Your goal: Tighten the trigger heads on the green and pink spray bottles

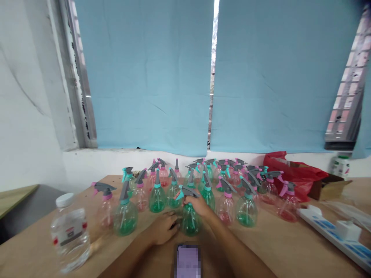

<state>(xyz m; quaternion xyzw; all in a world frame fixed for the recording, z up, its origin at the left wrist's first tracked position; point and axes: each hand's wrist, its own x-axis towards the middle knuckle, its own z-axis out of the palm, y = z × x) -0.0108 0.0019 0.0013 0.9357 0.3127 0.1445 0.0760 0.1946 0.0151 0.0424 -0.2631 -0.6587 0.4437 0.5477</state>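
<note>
A clear green spray bottle (pixel 190 224) with a grey and teal trigger head stands upright in front of me. My right hand (pixel 197 203) is closed around its neck, just under the head. Just left of that bottle, my left hand (pixel 165 227) rests low at the tabletop with its fingers curled in. Whatever those fingers may hold is hidden; a dark patch shows at the fingertips. Nearby stand another green spray bottle (pixel 157 200) and a pink spray bottle (pixel 226 208). Several more green and pink ones fill the table behind.
A large clear water bottle (pixel 71 235) stands at the left. A phone (pixel 188 260) lies at the near edge between my forearms. On the right are a white power strip (pixel 333 235), a red plastic bag (pixel 295 175) and a cardboard box (pixel 333 187). Blue curtains (pixel 150 77) hang behind.
</note>
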